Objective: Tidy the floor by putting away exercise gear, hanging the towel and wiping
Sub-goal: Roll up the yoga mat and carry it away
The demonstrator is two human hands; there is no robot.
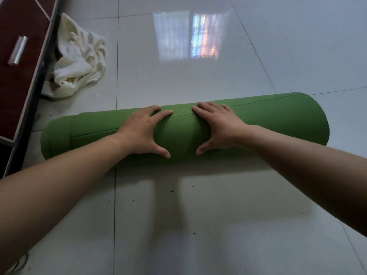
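Note:
A green exercise mat (278, 122), rolled into a thick cylinder, lies across the white tiled floor in the middle of the view. My left hand (143, 132) presses flat on top of the roll left of its middle, fingers spread, thumb toward me. My right hand (220, 126) rests the same way just to the right, a small gap between the two thumbs. A crumpled cream towel (79, 60) lies on the floor at the upper left, against the cabinet.
A dark red cabinet (17, 86) with a metal handle (17, 50) runs along the left edge. Glossy floor tiles (198, 215) stretch in front of and behind the roll, with small dark crumbs scattered on the near side.

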